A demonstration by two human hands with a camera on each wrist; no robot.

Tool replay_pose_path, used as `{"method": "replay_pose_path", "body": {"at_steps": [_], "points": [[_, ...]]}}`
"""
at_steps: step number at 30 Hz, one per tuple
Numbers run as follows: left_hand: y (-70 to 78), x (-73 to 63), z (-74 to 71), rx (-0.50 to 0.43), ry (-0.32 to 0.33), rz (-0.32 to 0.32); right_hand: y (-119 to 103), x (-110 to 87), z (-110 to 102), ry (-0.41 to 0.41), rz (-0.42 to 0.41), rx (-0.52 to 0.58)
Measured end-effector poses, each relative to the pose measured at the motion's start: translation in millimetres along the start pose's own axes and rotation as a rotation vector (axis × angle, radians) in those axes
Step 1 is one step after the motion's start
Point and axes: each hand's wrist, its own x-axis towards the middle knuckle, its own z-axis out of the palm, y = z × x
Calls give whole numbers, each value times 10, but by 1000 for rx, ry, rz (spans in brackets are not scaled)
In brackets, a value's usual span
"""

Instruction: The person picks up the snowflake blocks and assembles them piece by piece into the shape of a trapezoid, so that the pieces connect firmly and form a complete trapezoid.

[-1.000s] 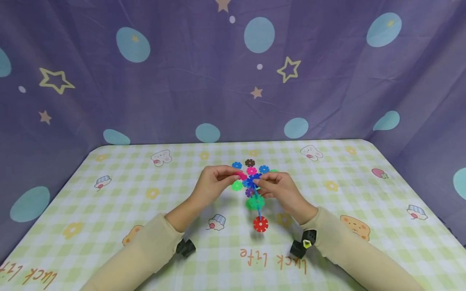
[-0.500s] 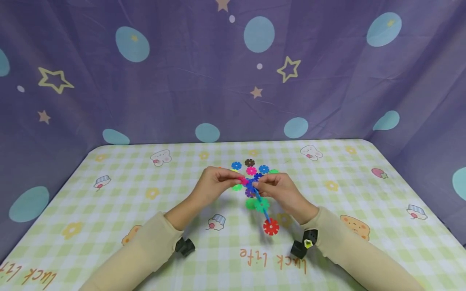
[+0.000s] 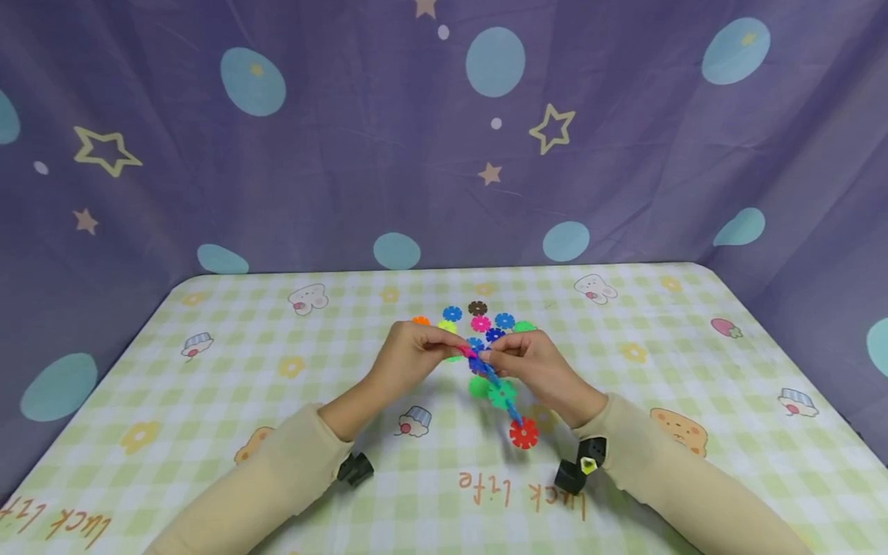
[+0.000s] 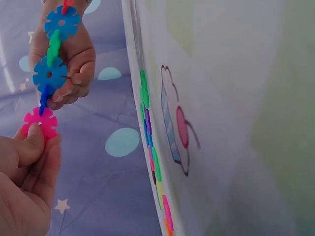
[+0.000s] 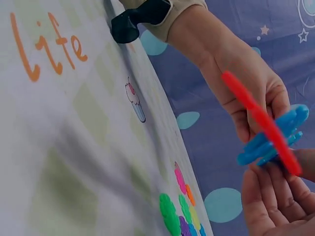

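A chain of toy snowflake discs hangs between the two hands over the table. Its free end is a red disc (image 3: 523, 433), followed by a blue disc (image 4: 62, 22), a green disc (image 3: 502, 394) and another blue disc (image 4: 49, 76). A dark blue disc (image 4: 44, 98) comes after these and meets a pink disc (image 4: 42, 120) edge to edge, the two turned crosswise. My left hand (image 3: 419, 351) pinches the pink disc between thumb and fingers. My right hand (image 3: 530, 358) grips the chain close to the dark blue disc, its fingertips partly hidden behind the discs.
Loose discs lie on the checked tablecloth (image 3: 333, 455) just beyond the hands, among them an orange one (image 3: 420, 321), a brown one (image 3: 478, 308) and a pale green one (image 3: 524, 327). A purple curtain (image 3: 312, 169) hangs behind the table's far edge.
The pink disc has come rightward against the dark blue disc as both hands drew together. The chain's red end has swung to the right.
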Motion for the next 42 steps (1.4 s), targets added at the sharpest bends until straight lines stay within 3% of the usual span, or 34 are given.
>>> {"method": "replay_pose_path", "body": {"at_steps": [4,8,12,21,24,29,34,42], "points": [[28,-9,-13,-26,-38,-28,-2,3,-25,-5,13,-43],[35,1,-10,-90,-51,-120,-15,19,-64,9,2,-124],[22,13,0,-130,-26,-223,-19,28,-71,15,-6,-133],[23,1,32,-179,-1,-261,12,31,4,18,-85,-189],[-47,8,-2,-232,-21,-309,14,25,6,30,-115,-221],[-266,46,-159,-328,1,-452,10,-2,-33,51,-98,-270],[-479,85,-312,-318,-1,-556,3,-22,-49,35,-77,-318],[-717,114,-416,-286,-64,-560,5,-42,-53,15,-104,-328]]}}
